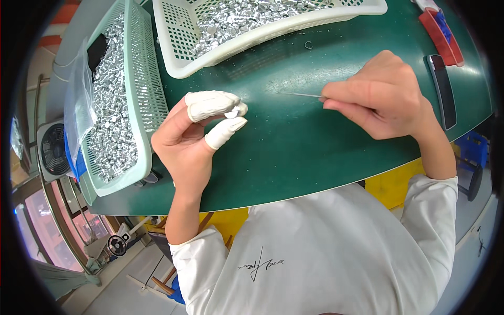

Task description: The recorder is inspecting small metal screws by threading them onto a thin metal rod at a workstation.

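Observation:
My left hand (181, 131) wears white finger cots on the thumb and fingers. Between their tips it pinches a small silvery metal piece (231, 113), mostly covered by the cots. Across from it, my bare right hand (386, 97) is closed on a thin, straight metal pick (300, 94), whose tip points left toward the piece without touching it. Both hands are above the green table (294, 157).
A white plastic basket (283, 31) of small silvery parts stands at the back; a pale green one (146, 79) with similar parts is at the left. A dark phone-like slab (444, 92) and a red bin (443, 44) lie right. A thin curl (308, 45) rests near the white basket.

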`<move>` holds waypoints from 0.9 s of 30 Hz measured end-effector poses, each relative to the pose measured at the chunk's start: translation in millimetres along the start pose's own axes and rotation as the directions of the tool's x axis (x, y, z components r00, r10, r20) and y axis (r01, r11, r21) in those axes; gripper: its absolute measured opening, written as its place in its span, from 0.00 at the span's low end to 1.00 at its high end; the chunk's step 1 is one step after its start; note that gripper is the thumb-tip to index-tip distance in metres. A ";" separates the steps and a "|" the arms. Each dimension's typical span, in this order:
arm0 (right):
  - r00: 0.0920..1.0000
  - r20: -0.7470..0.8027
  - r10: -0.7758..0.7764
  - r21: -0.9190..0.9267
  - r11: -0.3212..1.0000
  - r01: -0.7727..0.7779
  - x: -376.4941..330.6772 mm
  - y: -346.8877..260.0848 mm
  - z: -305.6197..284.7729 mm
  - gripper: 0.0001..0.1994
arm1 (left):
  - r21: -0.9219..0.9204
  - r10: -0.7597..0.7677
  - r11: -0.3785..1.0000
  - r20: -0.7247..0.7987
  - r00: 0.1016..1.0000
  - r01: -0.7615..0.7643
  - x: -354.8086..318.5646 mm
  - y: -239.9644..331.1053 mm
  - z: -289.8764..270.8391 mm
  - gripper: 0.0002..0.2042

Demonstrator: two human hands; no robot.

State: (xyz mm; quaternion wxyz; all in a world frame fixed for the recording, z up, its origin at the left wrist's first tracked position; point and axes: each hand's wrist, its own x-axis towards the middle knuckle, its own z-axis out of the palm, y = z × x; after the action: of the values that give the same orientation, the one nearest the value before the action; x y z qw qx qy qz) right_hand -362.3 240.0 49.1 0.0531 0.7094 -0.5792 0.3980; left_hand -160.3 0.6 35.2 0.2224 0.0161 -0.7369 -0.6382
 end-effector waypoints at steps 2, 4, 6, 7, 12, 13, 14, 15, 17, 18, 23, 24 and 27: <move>0.997 0.048 0.054 -0.021 0.998 -0.053 -3.0 2.3 -6.4 0.08 | -0.022 -0.079 0.997 -0.053 0.995 0.078 -1.2 -2.9 4.1 0.15; 0.997 0.023 0.073 -0.003 0.997 -0.073 -9.2 3.6 -5.5 0.07 | -0.065 -0.182 0.982 -0.095 0.979 0.176 -1.9 -9.1 3.1 0.16; 0.995 -0.006 0.095 0.017 0.995 -0.094 -16.3 5.6 -1.2 0.07 | -0.154 -0.245 0.962 -0.117 0.962 0.226 -0.4 -14.3 4.4 0.15; 0.992 0.001 0.126 0.037 0.991 -0.126 -20.2 6.8 1.5 0.07 | -0.246 -0.307 0.931 -0.130 0.943 0.269 0.1 -17.0 5.6 0.15; 0.983 0.035 0.181 0.127 0.975 -0.184 -23.2 5.0 8.8 0.07 | -0.524 -0.401 0.779 0.004 0.916 0.343 -5.5 -27.7 1.9 0.17; 0.986 0.033 0.166 0.120 0.978 -0.169 -24.4 4.1 11.4 0.07 | -0.515 -0.408 0.781 0.006 0.913 0.352 -5.7 -29.1 1.8 0.17; 0.988 0.031 0.151 0.112 0.982 -0.153 -25.5 3.7 13.8 0.07 | -0.601 -0.439 0.706 0.045 0.897 0.375 -5.6 -30.3 1.9 0.16; 0.988 0.023 0.155 0.121 0.980 -0.156 -25.9 3.4 14.8 0.07 | -0.679 -0.466 0.620 0.085 0.881 0.393 -5.8 -30.4 2.4 0.14; 0.988 0.060 0.144 0.123 0.981 -0.151 -26.0 2.5 16.5 0.07 | -0.693 -0.473 0.600 0.094 0.876 0.399 -6.3 -27.8 3.3 0.12; 0.987 0.059 0.150 0.125 0.980 -0.156 -27.4 2.3 18.3 0.07 | -0.714 -0.474 0.580 0.096 0.875 0.392 -6.1 -28.3 4.4 0.13; 0.980 -0.012 0.198 0.106 0.975 -0.196 -28.8 2.2 22.1 0.07 | -0.539 -0.405 0.776 -0.030 0.914 0.327 -3.6 -22.8 12.0 0.13; 0.980 -0.009 0.201 0.103 0.975 -0.199 -28.7 2.7 22.4 0.07 | -0.246 -0.203 0.954 -0.114 0.973 0.170 -2.7 -24.0 9.5 0.12; 0.982 -0.037 0.185 0.099 0.979 -0.181 -28.2 2.8 22.2 0.07 | 0.317 0.179 0.940 -0.145 0.973 -0.125 5.9 -23.0 14.6 0.11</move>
State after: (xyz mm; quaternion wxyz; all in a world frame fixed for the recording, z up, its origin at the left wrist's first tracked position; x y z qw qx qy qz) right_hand -353.9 249.1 15.3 -0.0042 0.6455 -0.6212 0.4444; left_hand -176.7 8.2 13.9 0.3285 0.0480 -0.8040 -0.4933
